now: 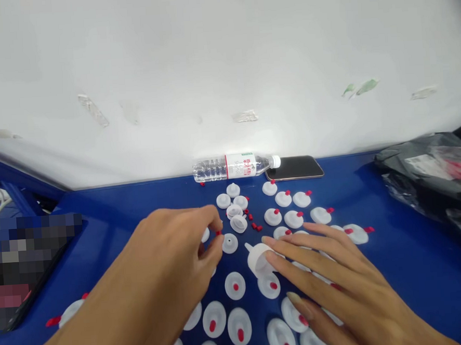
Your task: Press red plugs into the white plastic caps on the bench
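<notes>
My left hand (181, 253) is closed in a pinch on a small red cap (218, 232), just left of a white disc (229, 243) that shows a bare centre hole. My right hand (330, 275) has its fingers spread over several white discs, its fingertips at a white cup-shaped piece with a thin spout (258, 260) that lies tilted on the blue table. Around both hands stand several white discs with red tips (236, 286). Several loose red caps (254, 225) lie beyond, beside white discs without caps (223, 201).
A clear water bottle (230, 167) lies along the back by the white wall, its cap against a dark phone (295, 167). A dark plastic bag (429, 165) sits at the right on the blue table (138, 199). A pixelated dark object (21, 268) is at the left.
</notes>
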The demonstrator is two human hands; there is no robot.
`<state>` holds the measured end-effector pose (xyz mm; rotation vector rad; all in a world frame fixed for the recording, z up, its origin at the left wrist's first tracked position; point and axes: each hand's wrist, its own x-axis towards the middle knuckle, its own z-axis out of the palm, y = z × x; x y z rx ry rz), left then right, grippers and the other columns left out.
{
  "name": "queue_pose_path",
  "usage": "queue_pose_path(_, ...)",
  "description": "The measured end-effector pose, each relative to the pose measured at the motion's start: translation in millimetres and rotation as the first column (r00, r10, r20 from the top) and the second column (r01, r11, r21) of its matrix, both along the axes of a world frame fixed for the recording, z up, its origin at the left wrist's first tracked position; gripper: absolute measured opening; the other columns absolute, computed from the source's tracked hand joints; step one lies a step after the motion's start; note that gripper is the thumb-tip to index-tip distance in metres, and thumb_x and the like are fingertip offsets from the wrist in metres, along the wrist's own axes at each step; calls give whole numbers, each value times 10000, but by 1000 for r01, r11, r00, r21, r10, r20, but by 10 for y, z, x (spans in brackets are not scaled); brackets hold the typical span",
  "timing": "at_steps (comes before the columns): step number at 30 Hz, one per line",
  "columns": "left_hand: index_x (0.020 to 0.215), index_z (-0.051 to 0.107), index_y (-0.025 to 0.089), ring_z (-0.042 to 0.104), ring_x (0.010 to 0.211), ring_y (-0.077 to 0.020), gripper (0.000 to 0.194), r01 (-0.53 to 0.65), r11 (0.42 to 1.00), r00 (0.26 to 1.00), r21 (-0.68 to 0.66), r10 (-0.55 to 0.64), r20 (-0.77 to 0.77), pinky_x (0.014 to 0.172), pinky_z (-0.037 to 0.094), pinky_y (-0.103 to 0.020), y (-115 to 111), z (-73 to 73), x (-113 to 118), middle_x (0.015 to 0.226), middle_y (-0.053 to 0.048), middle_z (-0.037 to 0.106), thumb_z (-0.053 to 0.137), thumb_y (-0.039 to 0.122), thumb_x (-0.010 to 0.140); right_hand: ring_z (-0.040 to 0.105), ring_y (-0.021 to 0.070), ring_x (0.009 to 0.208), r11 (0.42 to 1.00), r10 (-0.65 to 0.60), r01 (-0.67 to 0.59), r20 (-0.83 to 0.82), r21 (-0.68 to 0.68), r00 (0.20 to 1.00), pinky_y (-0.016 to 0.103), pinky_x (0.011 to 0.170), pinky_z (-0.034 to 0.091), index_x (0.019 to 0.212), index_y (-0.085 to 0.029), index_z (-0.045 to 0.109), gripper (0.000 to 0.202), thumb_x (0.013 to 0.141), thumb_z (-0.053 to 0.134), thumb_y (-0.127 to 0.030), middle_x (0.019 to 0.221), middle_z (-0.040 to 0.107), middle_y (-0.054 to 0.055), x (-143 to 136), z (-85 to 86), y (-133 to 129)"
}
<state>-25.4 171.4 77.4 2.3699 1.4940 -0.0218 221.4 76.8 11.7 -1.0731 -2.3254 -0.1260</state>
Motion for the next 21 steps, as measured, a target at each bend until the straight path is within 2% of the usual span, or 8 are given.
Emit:
queue_pose_path(2, 934, 775, 287, 710, 619, -229, 231, -37, 999, 986, 6, 36, 165, 622, 458, -344, 39, 66, 42, 724, -2, 786, 569, 388, 908, 673, 170, 1279, 999, 4, -4, 6, 41, 1000, 318, 1270, 328, 1328, -154, 708, 347, 1017, 554, -145, 1362, 773, 38, -6, 51, 7)
queue_pose_path(5, 982, 816, 312, 742, 728, -206, 256, -77, 997, 921, -14, 76, 381, 682, 536, -314, 60, 58, 52, 903, 20, 835, 599, 440, 934, 725, 184, 1190, 996, 3, -3, -1, 94, 1000, 322, 1201, 432, 1263, -166, 728, 282, 1040, 555, -186, 1281, 809, 49, -31, 92, 15)
queue_pose_path(8, 977, 833, 305, 677, 600, -153, 247, -104, 985, 877, -136, 155, 454, 557, 532, -254, 63, 31, 32, 890, 25, 828, 673, 485, 923, 741, 191, 1166, 994, -1, 1, 0, 110, 1000, 331, 1165, 478, 1255, -159, 724, 272, 1042, 559, -190, 1275, 810, 67, -45, 82, -6)
queue_pose_path(11, 954, 815, 291, 563, 466, -101, 221, -93, 951, 832, -294, 236, 501, 390, 437, -180, 69, 20, 25, 787, 36, 788, 762, 489, 874, 710, 180, 1230, 995, -8, 9, -13, 97, 1000, 323, 1205, 441, 1312, -159, 700, 305, 1035, 576, -192, 1362, 772, 73, -36, 42, -60)
queue_pose_path(15, 927, 802, 305, 558, 481, -64, 125, -30, 906, 770, -423, 291, 568, 395, 424, -108, 84, -4, 45, 799, 59, 781, 800, 420, 878, 667, 176, 1311, 997, -21, 24, -43, 69, 999, 342, 1262, 386, 1386, -171, 666, 369, 1025, 591, -190, 1466, 708, 63, -18, -10, -119)
queue_pose_path(18, 923, 812, 295, 588, 537, -65, 83, 47, 838, 730, -544, 343, 591, 458, 475, -101, 84, 13, 75, 812, 60, 791, 840, 328, 852, 715, 185, 1243, 996, -14, 19, -62, 86, 998, 340, 1204, 477, 1363, -190, 687, 353, 1018, 615, -201, 1391, 756, 62, -21, -15, -126)
queue_pose_path(21, 890, 806, 257, 631, 595, -88, 82, 122, 723, 677, -680, 440, 589, 475, 495, -111, 81, 66, 111, 772, 37, 789, 861, 284, 835, 760, 208, 1166, 996, -14, 21, -86, 84, 996, 352, 1121, 573, 1339, -222, 717, 322, 1029, 632, -256, 1281, 808, 60, -29, 23, -144)
